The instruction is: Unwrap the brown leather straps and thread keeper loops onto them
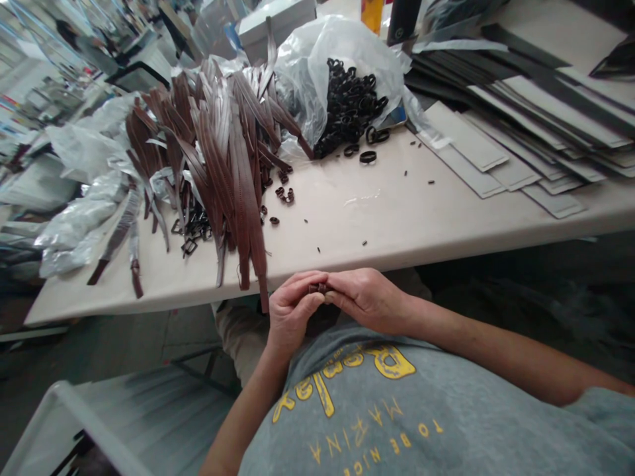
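My left hand [295, 307] and my right hand [370, 301] meet in front of my shirt, just off the near edge of the table. Both are closed, pinching small dark brown loops [317, 288] between thumbs and fingers. Brown leather straps [238, 158] lie in a pile on the left part of the table [342, 225], some hanging over its edge. Beside them are more small brown loops [284, 194] and dark metal buckles [189, 247]. Black rings [352, 99] spill from a clear plastic bag [307, 73].
Flat grey and black pieces [516, 132] are stacked at the right. Plastic wrapping [84, 211] lies at the left end. A white box [275, 26] and an orange object [372, 14] stand at the back. A white rail [84, 423] is at lower left.
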`<control>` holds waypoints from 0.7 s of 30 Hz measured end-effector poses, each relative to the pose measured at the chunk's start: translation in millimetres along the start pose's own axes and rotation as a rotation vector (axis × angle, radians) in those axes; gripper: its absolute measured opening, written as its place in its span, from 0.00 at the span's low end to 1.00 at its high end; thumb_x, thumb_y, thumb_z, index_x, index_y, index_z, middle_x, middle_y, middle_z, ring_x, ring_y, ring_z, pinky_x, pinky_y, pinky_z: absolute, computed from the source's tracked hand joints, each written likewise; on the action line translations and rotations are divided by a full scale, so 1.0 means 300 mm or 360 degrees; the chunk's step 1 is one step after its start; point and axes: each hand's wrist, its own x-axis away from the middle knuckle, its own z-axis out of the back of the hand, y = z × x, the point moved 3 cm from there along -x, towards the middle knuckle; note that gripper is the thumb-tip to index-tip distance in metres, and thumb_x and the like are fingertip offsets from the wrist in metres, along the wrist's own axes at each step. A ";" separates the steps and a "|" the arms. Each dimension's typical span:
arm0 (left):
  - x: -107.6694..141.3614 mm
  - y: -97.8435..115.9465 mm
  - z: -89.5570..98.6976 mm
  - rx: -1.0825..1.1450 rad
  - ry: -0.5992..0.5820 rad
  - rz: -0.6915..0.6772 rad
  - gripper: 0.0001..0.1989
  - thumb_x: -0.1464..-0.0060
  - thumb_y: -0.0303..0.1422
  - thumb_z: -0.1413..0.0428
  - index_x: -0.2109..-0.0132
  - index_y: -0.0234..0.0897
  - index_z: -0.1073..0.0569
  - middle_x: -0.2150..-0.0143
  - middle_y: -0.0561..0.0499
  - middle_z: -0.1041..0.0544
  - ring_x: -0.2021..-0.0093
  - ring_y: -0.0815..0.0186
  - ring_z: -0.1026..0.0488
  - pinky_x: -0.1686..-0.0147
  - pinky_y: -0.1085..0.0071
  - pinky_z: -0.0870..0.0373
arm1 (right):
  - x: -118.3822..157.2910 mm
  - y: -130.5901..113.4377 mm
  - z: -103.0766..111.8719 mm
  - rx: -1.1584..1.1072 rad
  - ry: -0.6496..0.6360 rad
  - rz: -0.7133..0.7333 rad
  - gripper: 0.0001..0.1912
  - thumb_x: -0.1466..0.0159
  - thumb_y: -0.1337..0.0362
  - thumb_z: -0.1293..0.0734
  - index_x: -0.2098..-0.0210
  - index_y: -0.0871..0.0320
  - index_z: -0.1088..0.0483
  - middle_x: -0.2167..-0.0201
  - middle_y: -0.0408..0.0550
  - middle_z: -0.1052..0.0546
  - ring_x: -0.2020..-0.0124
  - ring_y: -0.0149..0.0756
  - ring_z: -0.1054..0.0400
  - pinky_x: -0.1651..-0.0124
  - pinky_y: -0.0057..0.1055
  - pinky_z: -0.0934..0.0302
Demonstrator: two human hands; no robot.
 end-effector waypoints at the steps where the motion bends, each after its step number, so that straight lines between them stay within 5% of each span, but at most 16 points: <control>1: 0.001 0.009 -0.001 -0.0073 0.0033 -0.0046 0.09 0.47 0.35 0.37 0.58 0.42 0.18 0.59 0.47 0.19 0.57 0.61 0.23 0.55 0.67 0.27 | -0.001 0.001 -0.001 -0.0004 -0.0014 -0.0009 0.11 0.28 0.63 0.42 0.59 0.61 0.30 0.68 0.48 0.22 0.69 0.34 0.29 0.67 0.28 0.41; 11: 0.007 0.011 0.033 -0.0169 0.0397 0.0001 0.07 0.44 0.36 0.40 0.62 0.41 0.18 0.62 0.49 0.18 0.59 0.62 0.23 0.54 0.67 0.28 | 0.024 0.020 0.028 0.0270 -0.0225 -0.0275 0.12 0.29 0.57 0.40 0.61 0.60 0.31 0.70 0.47 0.23 0.70 0.36 0.31 0.68 0.29 0.48; 21: 0.019 -0.011 0.021 0.0001 0.0239 0.0125 0.08 0.44 0.36 0.40 0.60 0.40 0.18 0.58 0.48 0.18 0.56 0.61 0.23 0.52 0.66 0.28 | 0.027 0.023 -0.004 0.0324 -0.0336 -0.0222 0.16 0.28 0.59 0.43 0.70 0.59 0.34 0.77 0.44 0.28 0.77 0.32 0.38 0.73 0.29 0.56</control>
